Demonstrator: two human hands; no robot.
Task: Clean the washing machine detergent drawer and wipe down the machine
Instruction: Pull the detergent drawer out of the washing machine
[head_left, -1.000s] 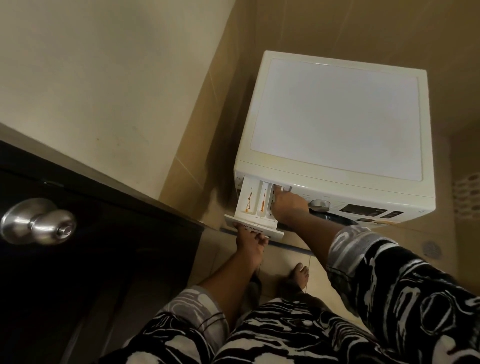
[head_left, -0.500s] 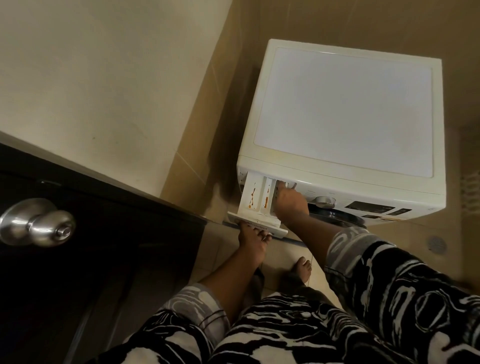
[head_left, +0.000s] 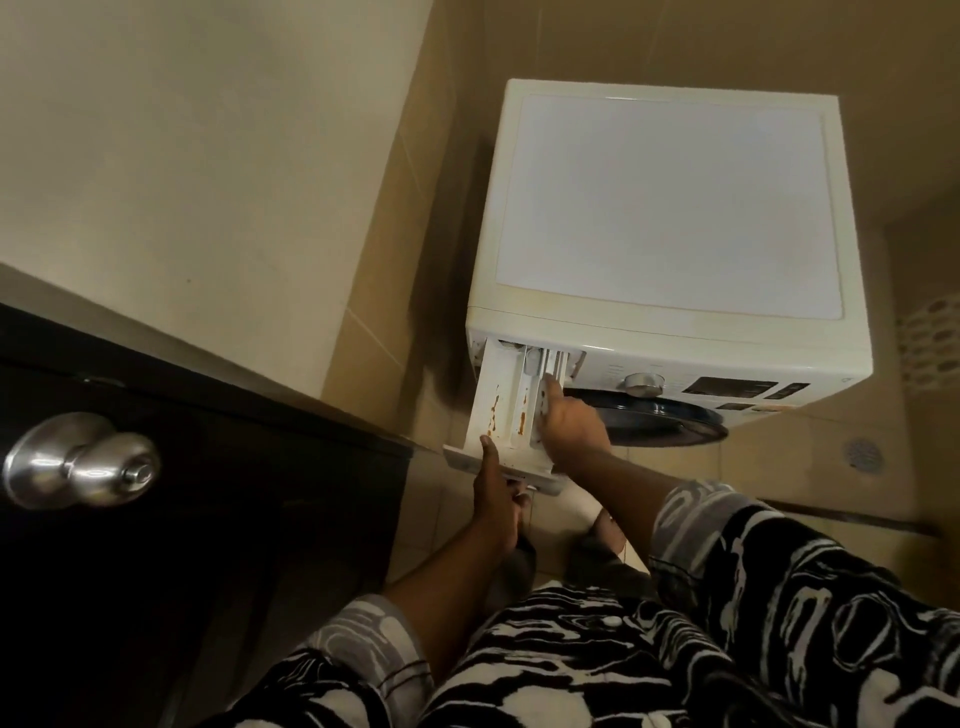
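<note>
Beige tiled walls and a pale tiled floor enclose a narrow corner, with a dark wooden door bearing a round brushed-metal knob at near left. At far right stands the white front-loading washing machine, its dark round porthole door and silver programme dial facing the viewer. From the machine's upper left corner the white plastic detergent drawer is drawn well out, its compartments streaked with orange-brown residue. The left hand is closed on the drawer's front panel, thumb over the top edge and fingers beneath. The right hand is curled around the drawer's right-hand wall, reaching into the right compartment; what its fingertips press cannot be made out. Both forearms emerge from black-and-white patterned sleeves. Judged from its build, the drawer is light, rigid moulded plastic, probably slick where detergent film remains and liable to crack at thin partitions; it is best supported under the front panel and along a side wall, kept level, while any release catch at the rear is pressed.
</note>
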